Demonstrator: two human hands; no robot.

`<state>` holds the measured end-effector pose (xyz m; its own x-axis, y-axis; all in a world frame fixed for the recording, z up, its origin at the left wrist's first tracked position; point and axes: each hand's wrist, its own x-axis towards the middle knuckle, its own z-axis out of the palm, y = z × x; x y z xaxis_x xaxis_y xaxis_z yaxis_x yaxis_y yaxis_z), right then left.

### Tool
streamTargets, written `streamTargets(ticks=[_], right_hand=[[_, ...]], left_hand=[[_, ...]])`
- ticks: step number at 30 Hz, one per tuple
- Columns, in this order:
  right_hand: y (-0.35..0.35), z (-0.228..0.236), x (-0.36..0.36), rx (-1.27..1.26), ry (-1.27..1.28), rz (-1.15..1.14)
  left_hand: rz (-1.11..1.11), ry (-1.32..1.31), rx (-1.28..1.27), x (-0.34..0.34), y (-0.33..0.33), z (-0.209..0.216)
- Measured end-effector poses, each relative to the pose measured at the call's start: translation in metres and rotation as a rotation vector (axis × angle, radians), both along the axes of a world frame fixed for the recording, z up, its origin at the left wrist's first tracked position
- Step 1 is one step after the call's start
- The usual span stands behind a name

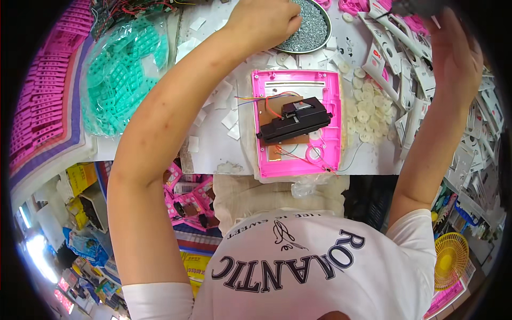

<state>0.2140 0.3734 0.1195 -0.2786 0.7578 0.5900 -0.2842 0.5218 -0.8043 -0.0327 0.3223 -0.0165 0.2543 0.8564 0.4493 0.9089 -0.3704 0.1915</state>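
At the far edge of the table, my left hand (264,24) reaches over the rim of a round metal bowl (329,29) full of small silver screws (306,32). Its fingers are curled in; whatever they pinch is hidden. Up at the far right, my right hand (453,61) grips a dark power screwdriver (418,7), its thin bit pointing left. Between my arms lies an open pink plastic casing (333,128) on clear wrap. A black plastic mechanism (296,121) sits tilted inside it over a brown board (269,112), with thin coloured wires around. Neither hand touches the casing.
A clear bag of turquoise plastic parts (125,74) lies left, beside stacked pink parts (40,90). Right of the casing are many whitish round discs (368,109) and a heap of white panels (416,106). White paper pieces (232,120) are scattered nearby. A yellow basket (450,261) stands lower right.
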Motion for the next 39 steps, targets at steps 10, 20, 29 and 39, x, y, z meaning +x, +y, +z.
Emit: streamTargets(ticks=[10, 20, 29, 39], right_hand=[[-0.026, -0.024, -0.016, 0.101, -0.015, 0.412], [-0.119, -0.014, 0.005, -0.240, 0.181, 0.831], [-0.137, -0.020, -0.011, -0.205, 0.120, 0.730], [-0.127, -0.024, -0.024, -0.202, -0.044, 0.549]], left_hand=[[0.091, -0.619, -0.156, 0.016, -0.051, 0.060], [0.020, -0.419, -0.057, 0.069, -0.196, 0.057], [0.020, -0.478, -0.007, 0.064, -0.197, 0.050], [0.271, -0.444, -0.063, 0.066, -0.206, 0.033]])
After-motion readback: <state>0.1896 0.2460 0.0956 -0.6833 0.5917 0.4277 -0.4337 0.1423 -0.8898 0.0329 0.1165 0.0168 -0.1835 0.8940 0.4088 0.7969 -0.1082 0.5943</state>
